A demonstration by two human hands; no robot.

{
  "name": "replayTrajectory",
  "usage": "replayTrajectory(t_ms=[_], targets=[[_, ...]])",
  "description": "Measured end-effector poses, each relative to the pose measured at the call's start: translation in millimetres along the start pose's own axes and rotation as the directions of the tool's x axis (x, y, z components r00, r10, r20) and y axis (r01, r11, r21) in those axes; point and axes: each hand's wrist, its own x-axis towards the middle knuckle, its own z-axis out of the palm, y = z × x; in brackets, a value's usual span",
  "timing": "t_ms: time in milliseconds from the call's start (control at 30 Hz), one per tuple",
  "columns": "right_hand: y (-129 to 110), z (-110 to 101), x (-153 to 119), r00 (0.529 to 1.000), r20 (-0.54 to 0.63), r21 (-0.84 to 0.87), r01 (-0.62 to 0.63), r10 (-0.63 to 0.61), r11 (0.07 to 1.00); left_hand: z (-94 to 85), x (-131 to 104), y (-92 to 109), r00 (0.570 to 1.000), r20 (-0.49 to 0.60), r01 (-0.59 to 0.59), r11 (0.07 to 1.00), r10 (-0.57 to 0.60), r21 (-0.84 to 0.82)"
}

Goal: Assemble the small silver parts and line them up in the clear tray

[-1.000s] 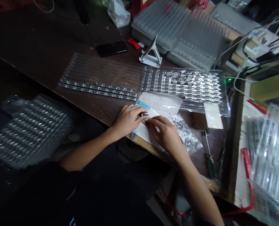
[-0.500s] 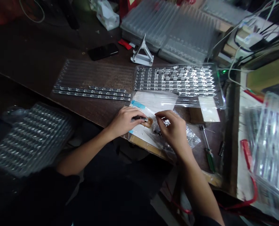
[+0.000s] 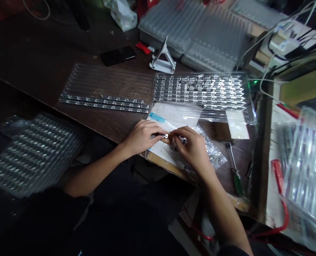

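My left hand point(image 3: 144, 137) pinches a small metal connector point(image 3: 164, 136) between thumb and fingers, above a white board point(image 3: 160, 149) at the table edge. My right hand point(image 3: 191, 144) is closed in a pinch close to the connector's right end; whatever its fingertips hold is too small to make out. Beneath and beside the right hand lies a clear plastic bag point(image 3: 216, 154) of small shiny metal parts. Behind the hands, a clear tray point(image 3: 200, 114) carries rows of metal connectors. To its left, another ribbed clear tray point(image 3: 107, 80) has connectors in its nearest grooves.
A green-handled screwdriver point(image 3: 236, 177) lies right of the bag. Farther back are a phone point(image 3: 118, 56), a white stand point(image 3: 163, 62) and stacked clear trays point(image 3: 171, 25). More filled trays point(image 3: 32, 156) stand low at left, and others point(image 3: 307, 167) at right beside a red strap point(image 3: 279, 177).
My right hand has moved left, bringing its fingertips up to the connector's end. My left hand stays in place, holding the connector. The view has shifted slightly.
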Motion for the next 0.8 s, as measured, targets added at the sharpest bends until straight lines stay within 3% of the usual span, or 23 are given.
replayTrajectory(t_ms=[300,467,533,667,800], targets=[[2,7,-1,0.999,0.043,-0.062,-0.03,0.033,0.998,2.9,-3,-4,1.0,0.026,-0.004,1.0,0.004,-0.027],[2,10,0,0.996,0.081,-0.026,0.027,-0.025,0.999,-1.3,-3,-2,0.979,-0.168,0.105,0.992,-0.117,-0.076],[1,13,-1,0.989,0.122,-0.062,0.087,-0.079,0.994,-2.2,-3,-1,0.964,-0.199,0.172,0.984,-0.176,-0.038],[-5,18,-2,0.971,0.206,-0.234,0.168,-0.121,0.957,-0.6,-3,3,0.984,-0.079,0.171,0.971,-0.159,0.169],[-3,7,-1,0.977,0.187,-0.232,0.145,-0.102,0.962,0.6,-4,4,0.988,-0.063,0.152,0.966,-0.142,0.209]])
